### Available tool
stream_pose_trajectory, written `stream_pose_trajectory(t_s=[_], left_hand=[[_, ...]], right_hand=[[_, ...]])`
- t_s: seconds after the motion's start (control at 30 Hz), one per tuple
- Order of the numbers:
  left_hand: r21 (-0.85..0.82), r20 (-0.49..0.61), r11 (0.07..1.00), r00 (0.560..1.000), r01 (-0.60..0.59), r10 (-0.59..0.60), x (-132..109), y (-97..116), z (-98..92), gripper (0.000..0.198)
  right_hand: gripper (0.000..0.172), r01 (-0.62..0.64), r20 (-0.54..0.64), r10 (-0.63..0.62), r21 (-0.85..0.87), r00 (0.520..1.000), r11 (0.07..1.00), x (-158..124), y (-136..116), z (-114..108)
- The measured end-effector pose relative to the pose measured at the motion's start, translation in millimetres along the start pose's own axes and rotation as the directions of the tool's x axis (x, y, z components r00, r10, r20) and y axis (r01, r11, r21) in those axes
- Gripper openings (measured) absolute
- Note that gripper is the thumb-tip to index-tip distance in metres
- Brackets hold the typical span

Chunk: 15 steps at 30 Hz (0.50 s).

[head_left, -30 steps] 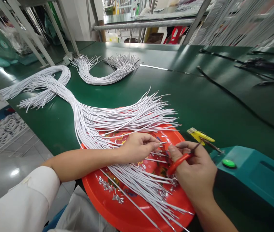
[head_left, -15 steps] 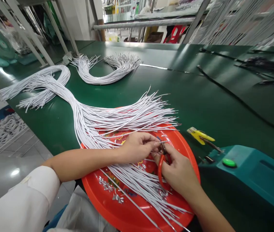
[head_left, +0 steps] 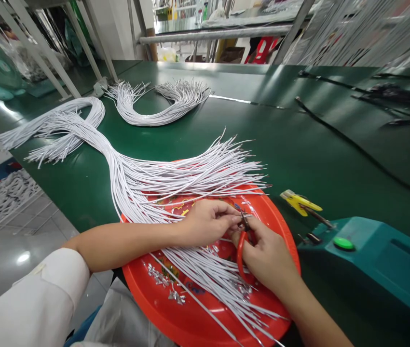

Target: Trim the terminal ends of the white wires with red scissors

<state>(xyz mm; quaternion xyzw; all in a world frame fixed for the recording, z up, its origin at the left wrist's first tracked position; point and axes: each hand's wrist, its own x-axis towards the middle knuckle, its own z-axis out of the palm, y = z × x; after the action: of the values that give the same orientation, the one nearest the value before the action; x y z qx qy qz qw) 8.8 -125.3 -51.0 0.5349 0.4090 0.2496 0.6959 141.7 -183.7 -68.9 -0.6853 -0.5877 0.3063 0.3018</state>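
Observation:
Over a red tray [head_left: 143, 308], my left hand [head_left: 207, 222] is closed in a pinch on the end of a white cable. My right hand [head_left: 268, 255] is shut on scissors [head_left: 240, 255] with red handles, their dark blades up against the cable end by my left fingertips. White cables [head_left: 205, 270] fan out across the tray below my hands, and another fan of white cables [head_left: 190, 168] lies above them. Small silvery scraps [head_left: 157, 275] are scattered on the tray. The fingers of my right hand partly hide the cable tip.
More white cable bundles [head_left: 154, 118] lie at the back of the green table [head_left: 299, 149]. To the right stand a teal machine [head_left: 378, 260] with a green button and a yellow-handled tool [head_left: 299, 201]. Black cables [head_left: 364, 149] cross the right side. A wire basket [head_left: 13, 207] is on the floor at left.
Both hands stay almost in place at the cable end. The scissor blades and fingertips have shifted very slightly.

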Motion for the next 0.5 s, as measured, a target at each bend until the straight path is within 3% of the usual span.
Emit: stream_pose_trajectory(t_s=[0.2,0.37,0.43,0.5], left_hand=[[0.08,0.003,0.993,0.997,-0.083,0.083,1.7,-8.3,-2.1,0.009],[-0.012,-0.046,1.0,0.999,-0.026,0.025,0.3,-1.3,-0.2,0.009],[-0.037,-0.066,0.999,0.998,0.007,-0.01,-0.4,2.9,0.6,0.007],[-0.009,-0.083,1.0,0.996,0.01,-0.011,-0.7,4.8,0.9,0.007]], right_hand=[[0.018,-0.027,0.051,0.025,0.024,0.998,0.999,1.8,0.0,-0.3],[0.021,-0.029,0.09,0.02,0.106,0.996,0.994,2.2,1.6,-1.7],[0.019,-0.026,0.06,0.017,0.156,0.998,0.987,1.8,2.0,-1.8],[0.019,-0.019,-0.047,0.031,0.228,0.998,0.974,1.6,1.0,-1.4]])
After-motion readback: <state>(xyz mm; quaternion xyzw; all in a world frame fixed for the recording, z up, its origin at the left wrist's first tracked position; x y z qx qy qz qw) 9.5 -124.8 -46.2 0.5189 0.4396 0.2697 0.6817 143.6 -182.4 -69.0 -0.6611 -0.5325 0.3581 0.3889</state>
